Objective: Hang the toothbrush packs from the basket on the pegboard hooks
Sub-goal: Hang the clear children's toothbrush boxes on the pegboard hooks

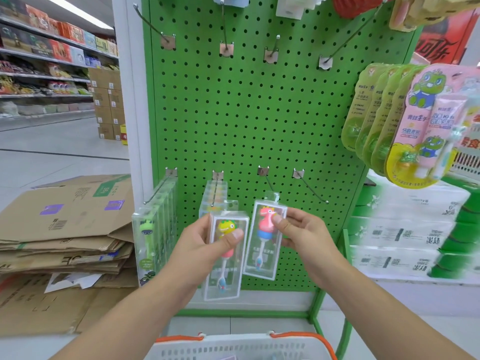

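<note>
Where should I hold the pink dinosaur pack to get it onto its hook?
Keep the right hand on the pink dinosaur pack at its upper right edge, pinching from the side. The pack stands upright with its hang tab on top near the third lower hook, so the tab stays clear.

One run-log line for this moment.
left hand: holds yellow-dinosaur toothbrush pack | right hand: pink-dinosaur toothbrush pack at third lower hook | basket: below
</note>
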